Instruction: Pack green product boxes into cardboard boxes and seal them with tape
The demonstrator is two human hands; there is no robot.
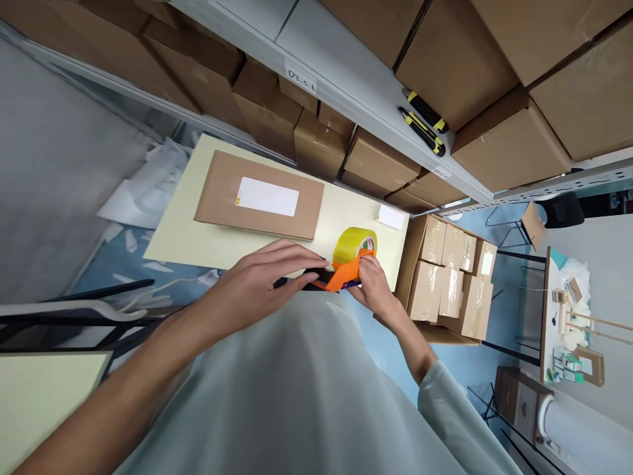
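An orange tape dispenser [346,274] with a roll of yellow tape [349,245] is held low over the near edge of the cream table [180,245], close to my body. My right hand [376,285] is closed around its orange frame. The dispenser's black end lies between the thumb and fingers of my left hand [264,277], whose fingers are nearly straight. Beyond the left hand, a flat brown cardboard box [220,191] rests on the table, with a white label [267,196] on its top face.
A small white box [390,216] sits at the table's right end. Beside it stands a large open carton [418,254] with several taped boxes inside. Shelves of cardboard boxes [321,142] run behind the table, with two box cutters [422,128] on the upper shelf edge.
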